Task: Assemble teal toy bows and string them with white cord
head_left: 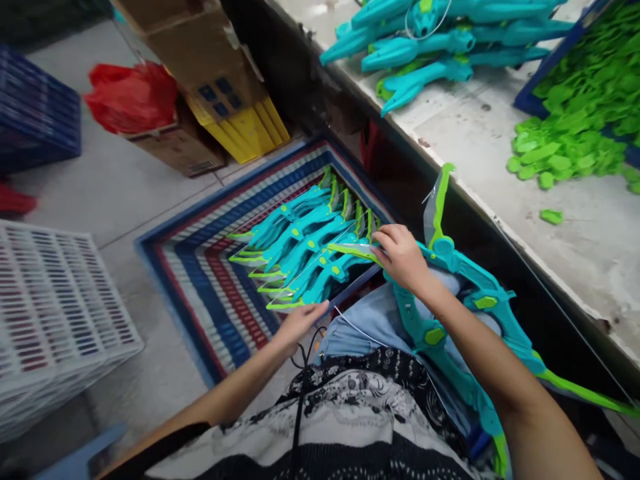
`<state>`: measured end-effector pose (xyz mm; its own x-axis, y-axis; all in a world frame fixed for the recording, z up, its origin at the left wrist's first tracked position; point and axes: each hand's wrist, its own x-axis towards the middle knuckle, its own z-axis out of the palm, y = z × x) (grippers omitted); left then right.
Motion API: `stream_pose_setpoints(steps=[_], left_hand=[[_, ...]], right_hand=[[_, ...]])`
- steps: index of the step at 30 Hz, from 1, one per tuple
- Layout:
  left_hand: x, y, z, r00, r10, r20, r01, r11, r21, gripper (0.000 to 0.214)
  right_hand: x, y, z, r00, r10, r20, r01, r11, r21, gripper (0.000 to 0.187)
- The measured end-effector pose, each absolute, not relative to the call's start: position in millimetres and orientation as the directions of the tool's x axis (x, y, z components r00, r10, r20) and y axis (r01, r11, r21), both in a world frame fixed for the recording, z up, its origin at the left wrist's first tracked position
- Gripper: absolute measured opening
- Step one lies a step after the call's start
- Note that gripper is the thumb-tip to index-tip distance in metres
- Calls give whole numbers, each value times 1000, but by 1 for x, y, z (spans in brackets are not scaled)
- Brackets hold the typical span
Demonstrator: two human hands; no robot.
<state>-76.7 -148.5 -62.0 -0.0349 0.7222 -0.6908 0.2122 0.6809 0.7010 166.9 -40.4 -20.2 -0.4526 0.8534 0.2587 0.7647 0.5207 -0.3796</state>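
Observation:
Two turquoise toy bows with lime-green limbs lie across my lap. My right hand (pixel 400 257) is closed around the green limb of the nearer toy bow (pixel 413 313), whose tip points left. The other toy bow (pixel 493 293) lies beyond it, partly behind my right forearm. My left hand (pixel 301 325) is closed in a pinch, fingers stretched toward the crate's near rim. A thin white bowstring (pixel 355 325) runs from its fingertips toward my lap. Ahead, a striped crate (pixel 183 280) holds several stacked toy bows (pixel 305 243).
On the workbench (pixel 465 123) at right lie more turquoise bow parts (pixel 425 50) and a heap of green plastic pieces (pixel 565 143) spilling from a blue bin (pixel 530 97). A white crate (pixel 60 307), red bag (pixel 133 97), cardboard boxes (pixel 195 60) and a blue crate (pixel 37 110) stand left.

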Motion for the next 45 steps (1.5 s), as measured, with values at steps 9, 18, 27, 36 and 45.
stream_pose_setpoints(steps=[9, 18, 27, 36, 45], left_hand=[[-24, -154, -63, 79, 646, -759, -293, 743, 602, 22], [-24, -77, -5, 179, 895, -407, -426, 444, 788, 39], [-15, -27, 5, 137, 961, -240, -179, 262, 948, 31], [-18, -22, -2, 80, 983, -167, 14, 166, 986, 22], [-21, -20, 4, 137, 982, -133, 75, 124, 989, 18]], right_hand=[[128, -44, -62, -331, 935, -126, 895, 269, -356, 39], [174, -37, -62, -362, 881, -305, -62, -349, -935, 45], [167, -44, -56, -322, 864, -386, -167, -453, -876, 39], [167, -43, -57, -321, 861, -395, -159, -460, -874, 39], [167, -44, -60, -269, 872, -409, -182, -463, -868, 40]])
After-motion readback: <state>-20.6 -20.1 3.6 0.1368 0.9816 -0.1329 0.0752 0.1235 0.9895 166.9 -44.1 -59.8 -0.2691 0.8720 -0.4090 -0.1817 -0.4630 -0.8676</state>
